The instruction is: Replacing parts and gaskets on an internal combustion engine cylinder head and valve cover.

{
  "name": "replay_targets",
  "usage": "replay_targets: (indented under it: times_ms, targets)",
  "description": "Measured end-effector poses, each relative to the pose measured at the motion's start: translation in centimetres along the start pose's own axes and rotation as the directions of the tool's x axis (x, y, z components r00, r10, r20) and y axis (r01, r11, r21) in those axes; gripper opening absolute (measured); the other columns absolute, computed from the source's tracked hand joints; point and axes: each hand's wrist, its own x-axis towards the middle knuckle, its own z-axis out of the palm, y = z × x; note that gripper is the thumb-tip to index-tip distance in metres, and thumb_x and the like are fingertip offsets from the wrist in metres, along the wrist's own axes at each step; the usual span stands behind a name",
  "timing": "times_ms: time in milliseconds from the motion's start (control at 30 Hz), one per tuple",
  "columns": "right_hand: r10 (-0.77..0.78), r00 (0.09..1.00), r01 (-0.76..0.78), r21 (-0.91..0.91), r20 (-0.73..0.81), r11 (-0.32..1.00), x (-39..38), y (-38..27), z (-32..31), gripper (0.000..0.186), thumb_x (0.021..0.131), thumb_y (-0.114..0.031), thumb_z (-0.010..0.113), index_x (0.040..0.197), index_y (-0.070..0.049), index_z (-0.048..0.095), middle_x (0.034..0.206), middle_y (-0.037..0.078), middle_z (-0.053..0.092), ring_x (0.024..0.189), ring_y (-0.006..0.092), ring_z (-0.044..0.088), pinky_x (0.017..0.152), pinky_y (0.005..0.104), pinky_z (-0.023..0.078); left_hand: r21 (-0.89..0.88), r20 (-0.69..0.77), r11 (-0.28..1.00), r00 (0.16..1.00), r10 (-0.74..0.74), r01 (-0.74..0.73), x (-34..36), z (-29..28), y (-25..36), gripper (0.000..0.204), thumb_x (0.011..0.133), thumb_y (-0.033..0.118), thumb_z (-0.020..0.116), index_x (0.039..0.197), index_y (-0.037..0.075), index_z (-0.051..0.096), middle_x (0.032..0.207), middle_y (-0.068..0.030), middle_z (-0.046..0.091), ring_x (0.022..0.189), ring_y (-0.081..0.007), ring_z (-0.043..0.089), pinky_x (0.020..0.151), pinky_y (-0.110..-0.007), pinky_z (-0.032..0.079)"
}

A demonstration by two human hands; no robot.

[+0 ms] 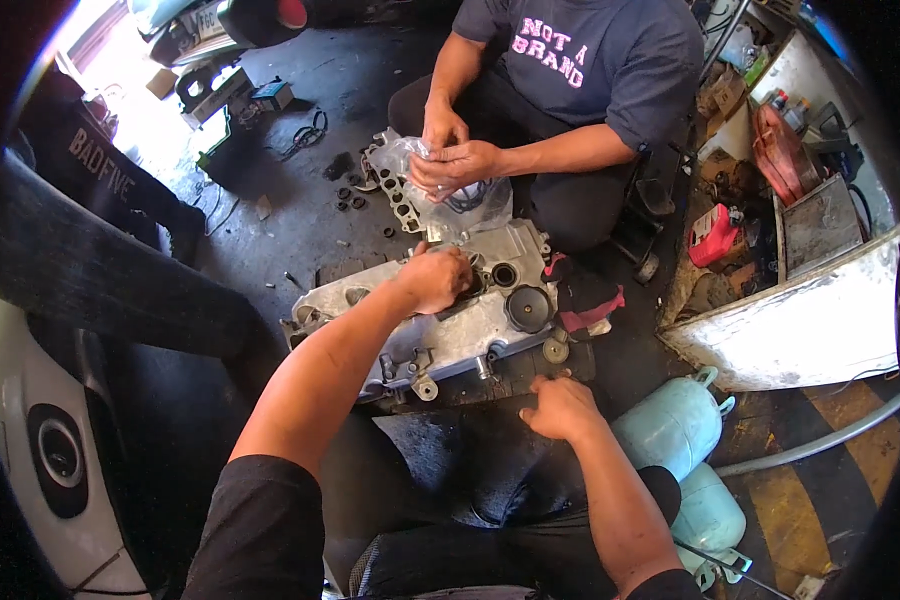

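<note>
Metal cover (pixel 455 333): lying directly beneath the left hand (pixel 436 280), spreading out to both sides of it. The left hand is bearing down with its fingers curled in and their tips pointing into the surface by the row of round holes; whether it is gripping anything small cannot be told – the knuckles are hiding it. A dark-rimmed hole (pixel 505 274) is sitting just right of the knuckles, and a black cap (pixel 529 309) is sitting a little farther right and nearer the body.

The right hand (pixel 562 405) is hanging loosely, half open, thumb apart from the fingers, seemingly holding nothing. A small metal disc (pixel 556 350) is lying just beyond it.

Judgement on method: the cover is probably wanting a second point of support – the idle right hand could be bracing its near edge. Fingertips should be pressing squarely and evenly around the hole, and grit should be staying out of it.

Beyond the left hand, a co-worker's hands (pixel 456 170) are holding a clear bag (pixel 490 208) with dark loops inside. Small dark rings (pixel 358 203) are lying on the floor, beyond and left of the left hand.
</note>
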Motion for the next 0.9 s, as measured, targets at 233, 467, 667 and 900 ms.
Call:
replay_targets:
  times_ms: [233,467,667,900]
  targets:
    - [-0.014,0.999,0.014,0.006,-0.045,1.0,-0.2,1.7,1.1,0.053,0.087,-0.037,0.074,0.126,-0.001,0.067,0.113,0.024,0.074,0.112,0.0411,0.07,0.099,0.0481,0.055,-0.106,-0.21,0.739,0.711,-0.671,0.665,-1.6,-5.1,-5.6,0.023,0.092,0.026,0.067,0.107,0.009,0.072,0.107,-0.0171,0.073,0.108,-0.0375,0.07,0.097,-0.054,0.048]
    - [-0.001,1.0,0.001,-0.022,-0.012,1.0,0.0,1.1,0.5,0.053,0.088,-0.038,0.073,0.126,-0.002,0.068,0.114,0.024,0.074,0.112,0.0405,0.07,0.099,0.0481,0.055,0.211,-0.134,0.82,0.847,-0.515,0.532,-1.9,-3.1,-3.4,0.031,0.096,0.032,0.058,0.116,0.011,0.07,0.105,-0.017,0.077,0.105,-0.037,0.073,0.11,-0.063,0.04]
    - [-0.022,0.999,0.021,-0.033,-0.039,0.999,0.3,1.2,1.2,0.055,0.087,-0.039,0.073,0.127,-0.001,0.067,0.114,0.025,0.074,0.113,0.0414,0.069,0.1,0.0485,0.055,0.313,0.086,0.91,0.946,-0.313,0.273,1.1,-3.7,4.9,0.038,0.097,0.04,0.058,0.105,0.007,0.077,0.104,-0.0171,0.078,0.103,-0.0348,0.074,0.118,-0.064,0.032]
    - [-0.024,0.999,0.023,-0.01,-0.031,1.0,0.4,0.6,0.9,0.055,0.087,-0.037,0.072,0.128,0.0,0.066,0.117,0.027,0.072,0.114,0.0432,0.069,0.101,0.0493,0.054,0.502,0.262,0.849,0.907,-0.329,0.163,3.4,-3.1,6.8,0.033,0.091,0.029,0.069,0.118,0.012,0.077,0.121,-0.0121,0.076,0.118,-0.0332,0.071,0.117,-0.069,0.029]
